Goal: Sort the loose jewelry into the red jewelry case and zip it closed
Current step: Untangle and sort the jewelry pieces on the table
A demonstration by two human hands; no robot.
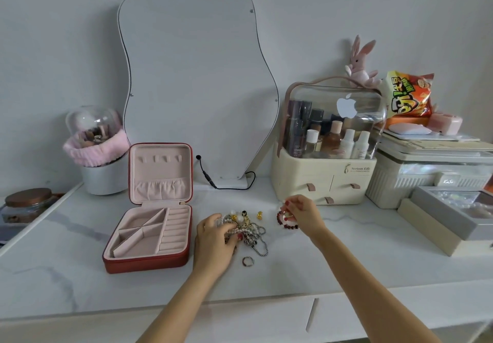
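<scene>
Left hand (216, 238) grips tangled chains (253, 232) | right hand (301, 210) pinches beaded bracelet (286, 221)

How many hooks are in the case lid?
4: a row of hooks across the top of the open lid, at and.

Home bedroom vanity: mirror (197, 84), cosmetics organizer (328, 142), plush bunny (360, 62).

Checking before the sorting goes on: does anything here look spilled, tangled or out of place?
Yes: the jewelry pile beside the open red case is a knot of chains and bead strands. One ring lies apart, nearer the table edge.
</scene>
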